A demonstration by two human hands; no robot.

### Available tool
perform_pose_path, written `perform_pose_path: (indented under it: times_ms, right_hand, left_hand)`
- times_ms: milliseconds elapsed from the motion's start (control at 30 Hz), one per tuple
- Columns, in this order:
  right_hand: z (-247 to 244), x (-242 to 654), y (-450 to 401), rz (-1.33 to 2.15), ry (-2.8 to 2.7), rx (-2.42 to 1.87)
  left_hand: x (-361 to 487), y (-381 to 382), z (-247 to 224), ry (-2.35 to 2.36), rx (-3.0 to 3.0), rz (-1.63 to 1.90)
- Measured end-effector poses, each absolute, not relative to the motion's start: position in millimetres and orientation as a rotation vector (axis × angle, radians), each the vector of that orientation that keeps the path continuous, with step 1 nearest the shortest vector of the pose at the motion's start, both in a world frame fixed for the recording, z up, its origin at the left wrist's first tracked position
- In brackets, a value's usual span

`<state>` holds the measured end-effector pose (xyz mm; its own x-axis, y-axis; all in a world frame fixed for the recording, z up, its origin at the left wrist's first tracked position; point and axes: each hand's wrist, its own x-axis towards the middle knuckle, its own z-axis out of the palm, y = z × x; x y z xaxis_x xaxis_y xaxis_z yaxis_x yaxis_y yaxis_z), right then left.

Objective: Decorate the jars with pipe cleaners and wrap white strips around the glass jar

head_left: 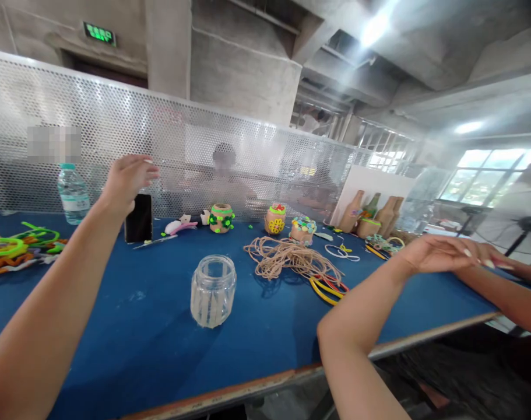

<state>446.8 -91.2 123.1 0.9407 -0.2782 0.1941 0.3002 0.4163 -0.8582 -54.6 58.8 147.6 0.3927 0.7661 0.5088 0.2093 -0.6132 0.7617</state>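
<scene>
blue workbench (116, 350) bearing a phone (139, 219), perforated screen (129, 134) behind, concrete ceiling (422, 52) above.

Right of our left fingers (145, 169), we see a glossy, smooth glass jar (213, 291) and rough, fibrous jute twine (287, 256); below those fingers, the bench (129, 356) has a matt blue top.

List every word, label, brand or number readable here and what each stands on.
Green lit sign above the doorway: characters too small to read.
Water bottle label: too blurred to read.
Perforated metal screen: pixelated patch, unreadable.
</scene>
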Motion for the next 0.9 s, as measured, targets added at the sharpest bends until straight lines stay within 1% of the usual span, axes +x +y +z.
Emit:
perform_pose_path:
  times_ms: [67, 133, 200, 267, 300, 333, 367, 400, 433, 500, 567, 667, 767, 900]
  right_hand:
    - [123.8, 439.8, -78.4, -0.248, -0.186, -1.012]
    - [132.4, 428.2, -65.9, -0.153, -0.356, -0.913]
    - [149.6, 407.7, -52.3, -0.071, -0.517, -0.808]
    - [169.0, 375.7, -38.9, 0.054, -0.714, -0.730]
    - [175.9, 356.0, -33.2, 0.147, -0.857, -0.715]
    - [179.2, 334.7, -28.8, 0.319, -1.102, -0.693]
    - [177.8, 312.8, -26.1, 0.477, -1.396, -0.686]
    - [171.5, 291.4, -25.0, 0.561, -1.686, -0.720]
    - [160.6, 271.4, -25.5, 0.553, -1.918, -0.778]
    - [128.6, 237.9, -29.3, 0.473, -2.161, -0.884]
    - [92.3, 214.7, -33.5, 0.513, -2.223, -0.962]
    - [49.9, 197.5, -35.7, 0.809, -2.104, -0.998]
    - [28.5, 195.3, -35.1, 1.043, -1.906, -0.907]
    - [16.9, 202.1, -39.1, 1.108, -1.801, -0.834]
  left_hand:
    - [-49.3, 54.5, 149.9, 1.000, 2.051, 1.335]
    - [-40.6, 45.7, 153.3, 1.091, 2.087, 1.347]
    - [-29.2, 32.1, 155.2, 1.061, 2.204, 1.207]
    - [-18.2, 15.5, 151.9, 0.956, 2.373, 0.994]
    - [-14.0, 7.0, 147.2, 0.911, 2.442, 0.906]
    - [-11.0, -1.1, 140.3, 0.887, 2.487, 0.850]
    - [-9.2, -8.6, 131.2, 0.895, 2.505, 0.842]
    - [-8.4, -15.2, 120.4, 0.929, 2.486, 0.871]
    - [-8.2, -21.1, 108.3, 0.970, 2.437, 0.921]
    - [-7.5, -30.8, 83.5, 1.036, 2.235, 0.982]
    - [-3.6, -38.5, 61.8, 1.019, 2.002, 0.961]
    - [9.3, -47.4, 39.9, 0.913, 1.807, 0.887]
    - [22.0, -51.3, 29.1, 0.866, 1.715, 0.910]
    - [27.6, -50.2, 24.1, 0.816, 1.628, 0.940]
